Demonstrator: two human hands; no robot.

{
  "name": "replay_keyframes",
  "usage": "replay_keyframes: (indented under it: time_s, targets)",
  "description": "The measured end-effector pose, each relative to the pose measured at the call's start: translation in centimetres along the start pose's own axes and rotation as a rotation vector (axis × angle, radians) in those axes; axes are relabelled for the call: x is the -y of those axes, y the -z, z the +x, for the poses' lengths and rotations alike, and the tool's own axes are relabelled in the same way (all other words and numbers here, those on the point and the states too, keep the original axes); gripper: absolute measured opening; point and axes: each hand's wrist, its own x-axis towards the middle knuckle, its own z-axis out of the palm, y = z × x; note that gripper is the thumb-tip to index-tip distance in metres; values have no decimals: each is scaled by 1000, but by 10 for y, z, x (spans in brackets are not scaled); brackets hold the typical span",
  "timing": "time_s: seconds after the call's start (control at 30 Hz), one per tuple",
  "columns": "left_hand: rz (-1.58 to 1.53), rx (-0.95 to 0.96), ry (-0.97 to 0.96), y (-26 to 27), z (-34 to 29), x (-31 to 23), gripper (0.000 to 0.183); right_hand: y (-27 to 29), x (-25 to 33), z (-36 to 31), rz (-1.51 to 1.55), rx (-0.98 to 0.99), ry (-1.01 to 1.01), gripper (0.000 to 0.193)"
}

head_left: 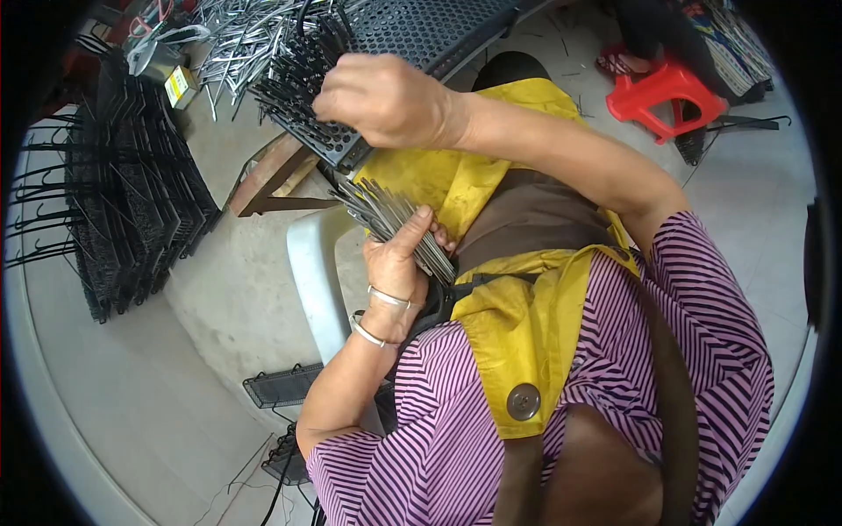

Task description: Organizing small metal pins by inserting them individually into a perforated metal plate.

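My left hand (396, 261) is closed around a bundle of thin grey metal rods (386, 213), its thumb lying along the top. The rods sit over my lap and slant up to the left. Farther out, my right hand (373, 98) hovers at the near left part of a black perforated metal panel (430, 33), fingers curled together. Whatever those fingers pinch is hidden from this view. Beside them, a cluster of black wire pieces (303, 70) stands crowded on the panel's left end.
A loose heap of silvery rods (246, 44) lies beyond the panel, near a small yellow box (181, 87). Stacked black wire racks (132, 184) with hooks stand at left. A white chair arm (309, 272) is beside me. A red stool (662, 98) and another person's foot (624, 64) are far right.
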Motion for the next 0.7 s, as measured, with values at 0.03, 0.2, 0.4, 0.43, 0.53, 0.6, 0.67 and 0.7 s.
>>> replay_keyframes:
  time_s: [0.03, 0.2, 0.4, 0.43, 0.53, 0.6, 0.67, 0.7]
  targets:
    - [-6, -6, 8, -1, 0, -1, 12, -1, 2, -1, -3, -3, 3, 15]
    - [-71, -20, -19, -5, -1, 1, 13, -6, 9, 1, -98, 118, -22, 16]
    - [13, 82, -34, 2, 0, 4, 13, -3, 14, -7, -66, 286, -203, 20]
    - [12, 83, -42, 2, 0, 4, 13, 0, 17, -9, -69, 282, -207, 20]
    - [31, 87, -42, 1, 0, 2, 14, 10, 27, -24, 154, 126, -431, 17]
    - [51, 82, -33, 0, 0, 1, 15, 29, 42, -34, 401, 255, -661, 16]
    - [24, 128, -54, -1, 1, 0, 14, 34, 56, -50, 819, 362, -977, 16]
    - [39, 123, -43, -1, 0, 0, 14, 33, 64, -52, 993, 330, -1069, 16]
